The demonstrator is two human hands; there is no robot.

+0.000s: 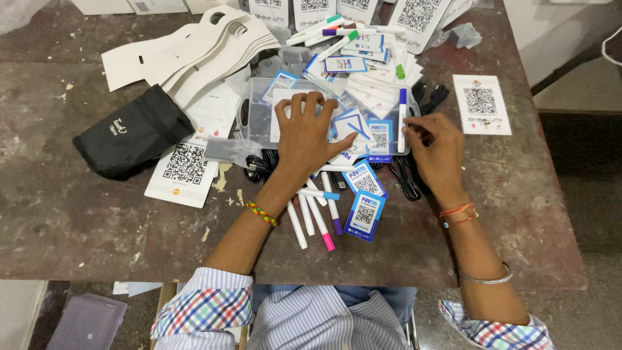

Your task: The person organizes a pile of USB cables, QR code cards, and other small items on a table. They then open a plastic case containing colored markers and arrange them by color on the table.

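My left hand [310,133] lies palm down, fingers spread, on the cards inside a clear plastic box [256,116] in the middle of the table. My right hand [437,150] is at the box's right edge, fingertips pinching a white marker with a blue cap [402,120] that stands nearly upright along the rim. Blue and white code cards [365,214] spill from the box toward me. Several white markers [317,217] with pink, purple and blue caps lie below my left wrist.
A black pouch [129,133] lies at the left on a white code sheet [184,170]. White cardboard cutouts [194,48] are stacked at the back left. More markers and cards [363,48] are heaped behind the box. A lone code card [481,104] lies at the right. Black cables [405,178] trail under my right hand.
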